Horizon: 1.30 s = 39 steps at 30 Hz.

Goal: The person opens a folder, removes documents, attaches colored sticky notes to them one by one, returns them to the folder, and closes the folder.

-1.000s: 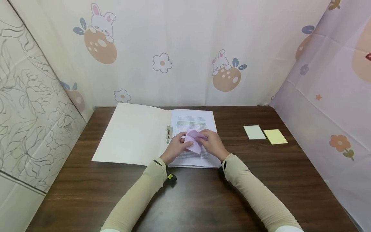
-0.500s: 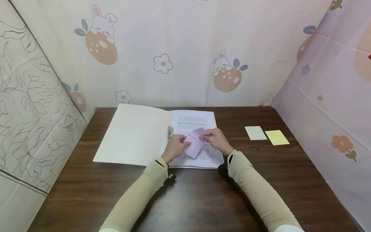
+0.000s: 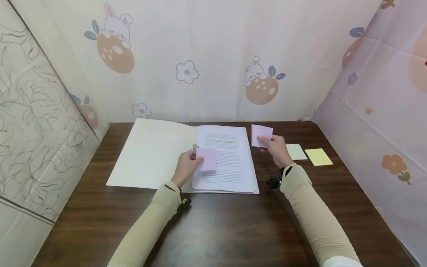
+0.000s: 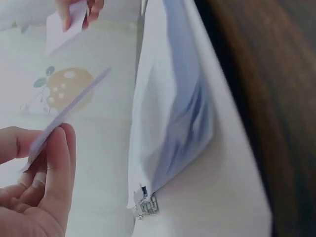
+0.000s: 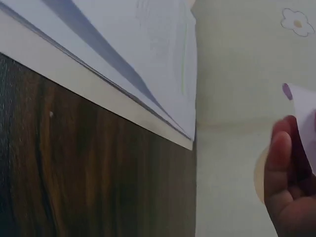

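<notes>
In the head view my left hand (image 3: 186, 166) pinches a purple sticky note pad (image 3: 208, 160) between thumb and fingers, over the left part of a printed page (image 3: 227, 178). The left wrist view shows this pad (image 4: 69, 111) edge-on, raised above the papers. Beyond the stack's right edge, my right hand (image 3: 278, 150) holds a single purple sticky note (image 3: 261, 132), thumb on its face. Part of that note (image 3: 261, 132) stays hidden behind the thumb. The pages lie in an open white folder (image 3: 153, 155) with a metal clip (image 4: 147, 206) at its spine.
A pale green sticky note pad (image 3: 296, 152) and a yellow one (image 3: 318, 157) lie on the dark wooden table (image 3: 227, 230), right of the folder. My right hand partly overlaps the green pad. A patterned curtain (image 3: 213, 100) hangs behind the table.
The purple note has come away from the pad. My right hand has moved right and up with the note, while my left hand has shifted left with the pad.
</notes>
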{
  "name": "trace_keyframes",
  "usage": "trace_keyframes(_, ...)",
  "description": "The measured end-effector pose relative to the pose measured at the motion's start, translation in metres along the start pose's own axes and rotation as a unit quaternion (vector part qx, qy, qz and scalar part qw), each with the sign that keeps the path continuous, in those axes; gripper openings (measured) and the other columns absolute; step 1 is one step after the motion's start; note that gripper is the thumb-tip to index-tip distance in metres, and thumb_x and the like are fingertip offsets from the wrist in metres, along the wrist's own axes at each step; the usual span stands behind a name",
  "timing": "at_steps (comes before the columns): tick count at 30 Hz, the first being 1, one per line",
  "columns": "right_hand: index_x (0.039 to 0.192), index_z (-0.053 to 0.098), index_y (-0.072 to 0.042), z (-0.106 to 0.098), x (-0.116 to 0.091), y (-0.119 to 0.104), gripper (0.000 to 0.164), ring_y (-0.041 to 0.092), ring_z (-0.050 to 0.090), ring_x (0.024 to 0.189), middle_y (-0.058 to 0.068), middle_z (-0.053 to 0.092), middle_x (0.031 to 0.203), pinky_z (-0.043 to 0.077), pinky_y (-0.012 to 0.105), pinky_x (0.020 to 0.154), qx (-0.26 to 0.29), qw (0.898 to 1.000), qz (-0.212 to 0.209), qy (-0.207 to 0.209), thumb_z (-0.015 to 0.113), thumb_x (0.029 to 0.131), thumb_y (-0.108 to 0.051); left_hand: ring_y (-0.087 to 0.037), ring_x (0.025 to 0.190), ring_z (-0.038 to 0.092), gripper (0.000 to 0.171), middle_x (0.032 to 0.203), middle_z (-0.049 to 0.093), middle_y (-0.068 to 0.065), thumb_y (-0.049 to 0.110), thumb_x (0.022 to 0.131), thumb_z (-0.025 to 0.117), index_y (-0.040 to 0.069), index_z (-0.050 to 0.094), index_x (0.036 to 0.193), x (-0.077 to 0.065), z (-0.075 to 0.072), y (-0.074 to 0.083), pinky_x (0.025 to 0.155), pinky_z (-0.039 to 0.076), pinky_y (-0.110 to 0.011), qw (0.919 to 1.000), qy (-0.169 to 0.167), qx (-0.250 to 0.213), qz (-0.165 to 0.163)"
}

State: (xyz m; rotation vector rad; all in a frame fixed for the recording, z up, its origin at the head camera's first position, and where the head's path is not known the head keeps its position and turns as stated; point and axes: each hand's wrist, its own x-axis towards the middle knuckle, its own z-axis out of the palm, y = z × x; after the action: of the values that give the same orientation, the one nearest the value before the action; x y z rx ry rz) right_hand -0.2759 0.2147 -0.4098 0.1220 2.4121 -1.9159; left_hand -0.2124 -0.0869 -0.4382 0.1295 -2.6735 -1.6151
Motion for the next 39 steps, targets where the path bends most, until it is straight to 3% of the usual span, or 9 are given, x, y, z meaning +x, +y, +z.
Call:
trace_keyframes(6,0.122,0.054,0.009,0.005,-0.002,0.001,0.037,0.009,0.067,0.065,-0.001,0.066,0.082,0.056,0.028,0.068,-0.015,0.998,0.010,-0.060,0.061,0.096,-0.017,-0.022,0.085,0.063,0.038,0.107,0.066,-0.021,0.006,0.086,0.064,0.000,0.056,0.123,0.001,-0.007,0.003,0.065,0.053,-0.024,0.9987,-0.012,-0.048,0.012)
trace_keyframes(13,0.116,0.059,0.009,0.012,-0.003,0.007,0.033,0.012,0.058,0.061,0.007,0.063,0.079,0.055,0.033,0.069,-0.063,0.997,0.036,-0.037,0.065,0.092,-0.012,-0.019,0.079,0.053,0.044,0.101,0.064,-0.018,0.003,0.084,0.065,0.004,0.060,0.127,-0.005,-0.013,0.000,0.061,0.044,-0.021,0.9991,0.007,-0.032,0.028)
trace_keyframes(21,0.112,0.063,0.007,0.010,-0.005,0.015,0.031,0.020,0.056,0.066,0.007,0.060,0.072,0.053,0.033,0.065,-0.088,0.996,0.018,-0.001,0.061,0.094,-0.018,-0.024,0.093,0.060,0.039,0.119,0.067,-0.017,0.007,0.088,0.067,0.007,0.063,0.127,-0.010,-0.032,-0.002,0.077,0.051,-0.028,0.9987,-0.001,-0.014,0.049)
trace_keyframes(28,0.112,0.063,0.006,0.012,-0.006,0.019,0.034,0.012,0.052,0.058,0.003,0.057,0.065,0.050,0.027,0.059,-0.084,0.996,0.000,-0.011,0.060,0.097,-0.025,-0.022,0.081,0.054,0.034,0.099,0.064,-0.017,0.013,0.089,0.068,0.005,0.063,0.121,-0.022,-0.054,-0.004,0.063,0.045,-0.024,0.9994,0.008,0.017,0.028)
trace_keyframes(34,0.119,0.061,0.006,0.013,-0.014,0.027,0.034,0.012,0.060,0.062,0.023,0.066,0.092,0.053,0.026,0.062,-0.102,0.995,0.017,-0.016,0.056,0.099,-0.021,-0.022,0.081,0.056,0.032,0.111,0.062,-0.019,0.015,0.089,0.067,0.005,0.059,0.118,-0.035,-0.073,-0.013,0.059,0.054,-0.026,0.9990,-0.018,0.041,-0.004)
trace_keyframes(36,0.123,0.060,0.005,0.012,-0.015,0.027,0.034,0.011,0.062,0.062,0.028,0.065,0.103,0.054,0.026,0.062,-0.104,0.994,0.019,-0.017,0.054,0.100,-0.019,-0.022,0.082,0.056,0.033,0.114,0.061,-0.019,0.016,0.090,0.067,0.006,0.060,0.121,-0.039,-0.079,-0.018,0.061,0.054,-0.027,0.9984,-0.032,0.047,-0.006)
trace_keyframes(39,0.124,0.059,0.005,0.013,-0.012,0.024,0.033,0.010,0.063,0.061,0.031,0.064,0.105,0.054,0.024,0.060,-0.096,0.995,0.008,-0.017,0.055,0.099,-0.016,-0.023,0.081,0.054,0.035,0.111,0.063,-0.018,0.016,0.091,0.066,0.008,0.062,0.124,-0.046,-0.091,-0.024,0.064,0.050,-0.028,0.9968,-0.051,0.061,0.004)
